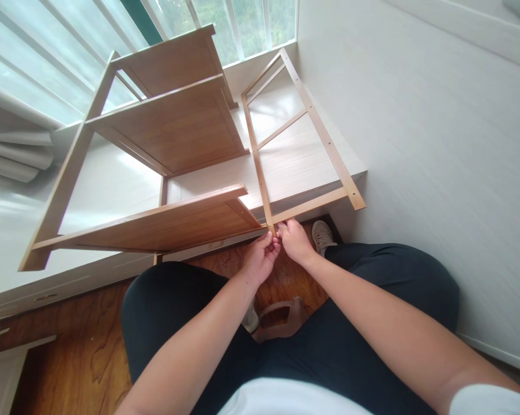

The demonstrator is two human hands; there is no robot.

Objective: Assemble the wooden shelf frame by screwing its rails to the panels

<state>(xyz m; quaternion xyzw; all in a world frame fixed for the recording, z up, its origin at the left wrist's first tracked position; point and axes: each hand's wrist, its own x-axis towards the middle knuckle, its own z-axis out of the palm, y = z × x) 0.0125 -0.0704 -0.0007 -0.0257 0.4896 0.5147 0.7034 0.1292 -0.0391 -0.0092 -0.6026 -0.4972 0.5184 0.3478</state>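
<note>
A light wooden ladder-like side frame (pixel 324 138), with small holes along its rails, leans beside a partly joined wooden shelf unit. The unit has three panelled shelves, among them the middle shelf (pixel 173 129) and the lowest shelf (pixel 156 225), fixed to another side frame (pixel 65 173) at the left. My left hand (pixel 260 256) pinches the near end of the loose frame's inner leg, where it meets the lowest shelf's corner. Close against the same leg end, my right hand (pixel 297 241) has its fingers closed; whatever they hold is hidden.
The shelf unit rests on a white ledge (pixel 108 167) below a barred window (pixel 225 26). A pale wall (pixel 424 155) rises at the right. Between my legs, a brown object with an opening (pixel 281 323) sits on the wood floor (pixel 91 346). A grey curtain (pixel 15 141) hangs left.
</note>
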